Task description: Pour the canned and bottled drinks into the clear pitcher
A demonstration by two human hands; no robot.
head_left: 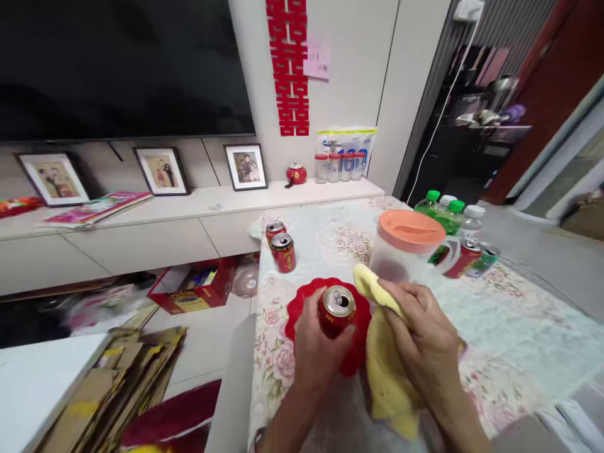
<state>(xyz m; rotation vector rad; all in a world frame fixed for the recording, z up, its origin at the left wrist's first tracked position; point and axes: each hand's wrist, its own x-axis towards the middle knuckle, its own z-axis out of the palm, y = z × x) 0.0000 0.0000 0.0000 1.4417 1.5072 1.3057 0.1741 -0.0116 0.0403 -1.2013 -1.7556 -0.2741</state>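
Note:
My left hand (pixel 315 346) is wrapped round a red drink can (pixel 334 314), its opened top facing up. That can is over a red scalloped plate (pixel 302 296), though I cannot tell whether it touches it. To the right, my right hand (pixel 422 333) grips a yellow cloth (pixel 387 371), which hangs down in folds beside the plate. Two more red cans, a near one (pixel 284 253) and a far one (pixel 274 230), stand upright at the table's left edge. Just behind my right hand is a clear pitcher (pixel 391 255) with an orange lid.
Green-capped bottles (pixel 450 217) and more cans (pixel 465 258) stand right of the pitcher on the flower-patterned table (pixel 325 236). Behind runs a white cabinet (pixel 226 207) with framed photos (pixel 245 167) and lidded jars (pixel 334 168). Flattened cardboard (pixel 108 390) and a red box (pixel 202 296) lie on the left.

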